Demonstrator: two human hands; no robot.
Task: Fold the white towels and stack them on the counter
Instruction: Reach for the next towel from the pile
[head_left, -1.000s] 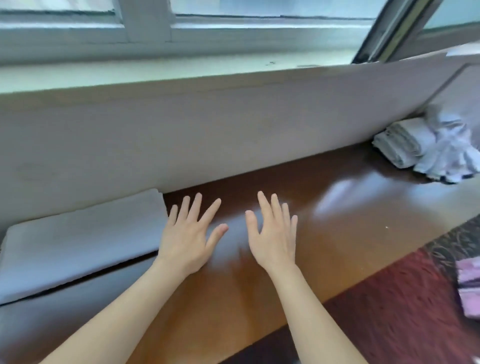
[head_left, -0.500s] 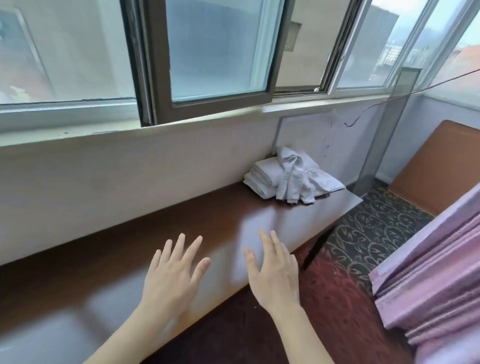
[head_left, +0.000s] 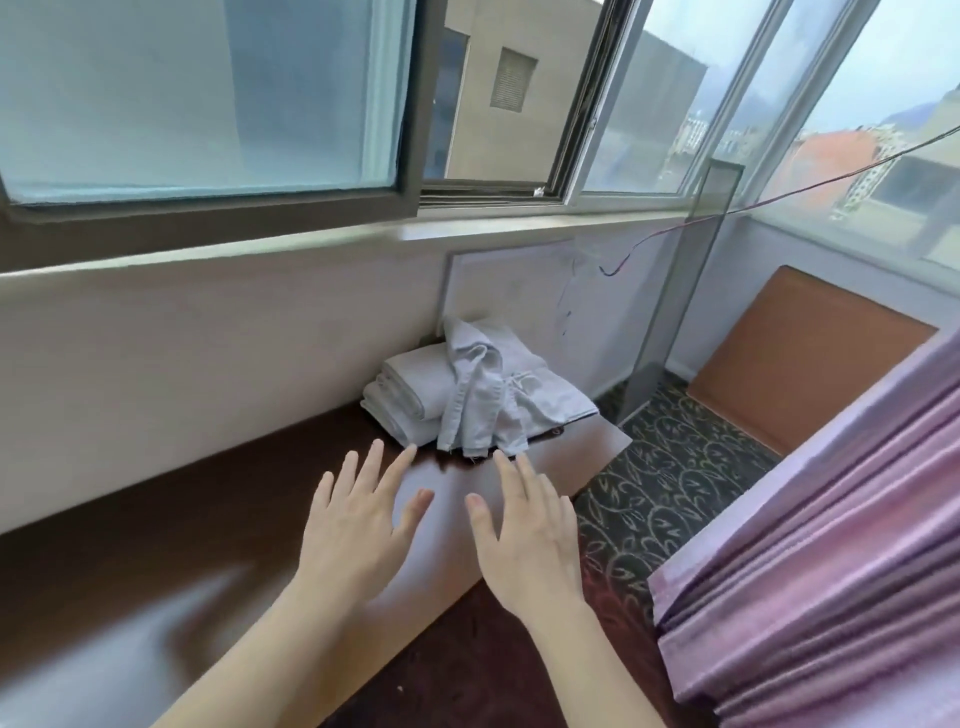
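Towels (head_left: 467, 400) just beyond fingers | left hand (head_left: 353, 535), right hand (head_left: 530, 540): fingers spread, empty

We're in soft, even daylight pouring through the windows (head_left: 208, 93). We see pale glare pooling on the dark counter (head_left: 182, 519), lower left. Shadows are faint. The left hand (head_left: 358, 525) and right hand (head_left: 524, 540) look slightly smeared. The wide lens bows the sill (head_left: 311, 244) toward the edges.

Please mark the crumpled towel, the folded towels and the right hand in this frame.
crumpled towel (head_left: 479, 397): head view, on its bunched middle.
folded towels (head_left: 410, 375): head view, on the top towel's upper face.
right hand (head_left: 524, 543): head view, on the back of the hand.
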